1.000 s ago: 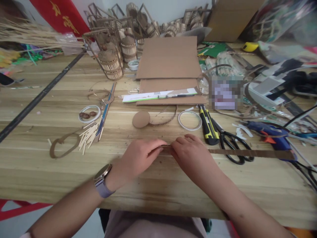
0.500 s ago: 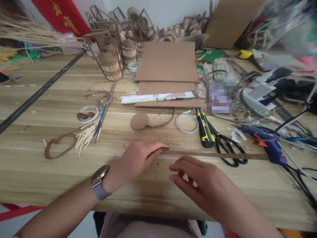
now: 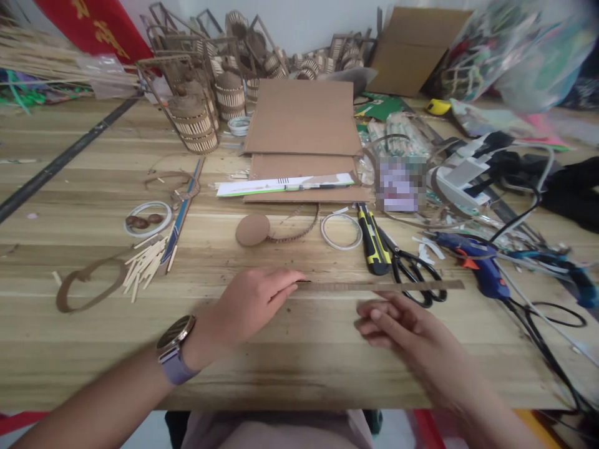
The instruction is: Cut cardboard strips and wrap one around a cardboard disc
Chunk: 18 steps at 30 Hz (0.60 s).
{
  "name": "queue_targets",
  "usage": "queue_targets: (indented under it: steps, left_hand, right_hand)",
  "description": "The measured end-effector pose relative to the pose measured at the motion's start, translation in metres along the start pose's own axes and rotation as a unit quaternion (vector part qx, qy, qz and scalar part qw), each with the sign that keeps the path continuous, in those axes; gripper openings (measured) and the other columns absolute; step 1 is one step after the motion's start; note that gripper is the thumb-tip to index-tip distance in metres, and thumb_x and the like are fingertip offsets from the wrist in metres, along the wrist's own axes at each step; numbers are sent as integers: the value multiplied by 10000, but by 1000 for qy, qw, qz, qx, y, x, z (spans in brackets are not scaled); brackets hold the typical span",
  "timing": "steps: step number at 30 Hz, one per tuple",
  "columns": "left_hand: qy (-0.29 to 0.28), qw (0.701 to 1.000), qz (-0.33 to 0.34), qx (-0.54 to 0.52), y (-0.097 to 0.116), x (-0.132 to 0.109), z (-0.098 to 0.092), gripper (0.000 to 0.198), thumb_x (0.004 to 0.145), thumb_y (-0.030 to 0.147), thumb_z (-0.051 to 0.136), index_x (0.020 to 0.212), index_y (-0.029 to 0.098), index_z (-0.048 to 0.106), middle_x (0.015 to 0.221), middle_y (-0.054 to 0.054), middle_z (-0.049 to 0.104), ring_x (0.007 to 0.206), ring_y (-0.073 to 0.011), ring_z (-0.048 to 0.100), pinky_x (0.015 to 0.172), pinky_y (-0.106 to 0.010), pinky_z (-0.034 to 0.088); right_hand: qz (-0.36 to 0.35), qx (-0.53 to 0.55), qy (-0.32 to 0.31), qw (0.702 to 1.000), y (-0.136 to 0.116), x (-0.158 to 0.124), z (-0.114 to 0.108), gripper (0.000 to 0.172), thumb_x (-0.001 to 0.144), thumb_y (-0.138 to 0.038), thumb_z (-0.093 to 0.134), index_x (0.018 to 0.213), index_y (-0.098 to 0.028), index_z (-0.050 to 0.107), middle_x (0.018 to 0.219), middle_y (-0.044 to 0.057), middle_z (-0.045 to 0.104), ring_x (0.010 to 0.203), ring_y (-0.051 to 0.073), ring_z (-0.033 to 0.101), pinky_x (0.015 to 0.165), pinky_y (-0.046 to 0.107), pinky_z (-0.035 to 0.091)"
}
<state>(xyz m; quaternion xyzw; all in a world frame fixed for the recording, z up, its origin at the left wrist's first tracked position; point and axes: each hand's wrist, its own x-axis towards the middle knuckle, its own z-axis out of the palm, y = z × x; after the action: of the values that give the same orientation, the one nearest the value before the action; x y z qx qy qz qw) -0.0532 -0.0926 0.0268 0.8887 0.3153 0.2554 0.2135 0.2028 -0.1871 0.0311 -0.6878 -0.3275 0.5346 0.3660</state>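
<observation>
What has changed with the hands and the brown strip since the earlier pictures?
The right hand let go of the brown strip beside the left hand and moved right along it; whether it touches the strip now is unclear. The strip's far end drew left, away from the glue gun. The left hand still pinches the other end; the cardboard disc and box cutter stayed put.

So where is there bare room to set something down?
Bare table lies between the left hand and the right hand, toward the front edge, and between the cardboard loop and left forearm. Crowded: the right side, around scissors and glue gun; the back, with baskets.
</observation>
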Motion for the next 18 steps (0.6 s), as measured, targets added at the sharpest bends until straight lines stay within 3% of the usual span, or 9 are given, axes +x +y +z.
queue_targets:
  steps: [4,11,18]
  left_hand:
    - [-4,1000,1,7,2,0,0,207,974,154,516,1077,173,694,977,-36,777,824,-181,726,697,-258,532]
    - [-41,998,-29,38,5,5,-3,207,956,163,545,1086,211,699,983,-21,777,814,-193,722,682,-268,535]
    - [-83,994,-48,54,5,8,-4,195,947,167,562,1079,223,693,1001,-26,769,846,-210,719,693,-281,527]
  right_hand:
    - [-56,35,32,997,2,13,4,577,658,-586,805,1051,-195,645,839,58,742,746,189,724,718,324,620]
    - [-152,-51,58,985,-6,21,-2,505,684,-651,745,916,-211,663,693,47,741,692,220,723,674,348,610]
    - [-201,-98,64,973,-17,20,-2,431,712,-643,717,845,-234,706,785,56,773,735,233,733,684,348,611]
